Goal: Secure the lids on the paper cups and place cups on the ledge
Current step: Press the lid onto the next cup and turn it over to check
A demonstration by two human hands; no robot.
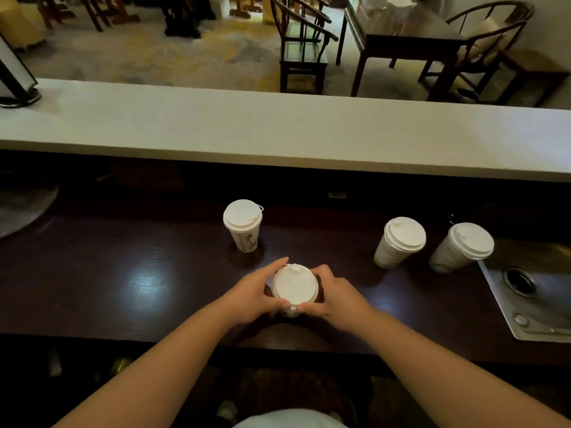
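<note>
A paper cup with a white lid (pixel 295 287) stands on the dark wooden counter (pixel 139 273), close to its front edge. My left hand (pixel 253 291) wraps its left side and my right hand (pixel 332 296) its right side, fingers around the lid's rim. Behind it stands a second lidded cup (pixel 243 223). Two more lidded cups (pixel 400 240) (pixel 463 247) stand to the right. The pale ledge (pixel 278 128) runs across above the counter, with no cups on it.
A metal sink (pixel 531 291) with a drain sits at the counter's right end. A dark stand (pixel 15 84) rests on the ledge's far left. A round metal tray (pixel 21 208) lies at the left. Chairs and tables stand beyond the ledge.
</note>
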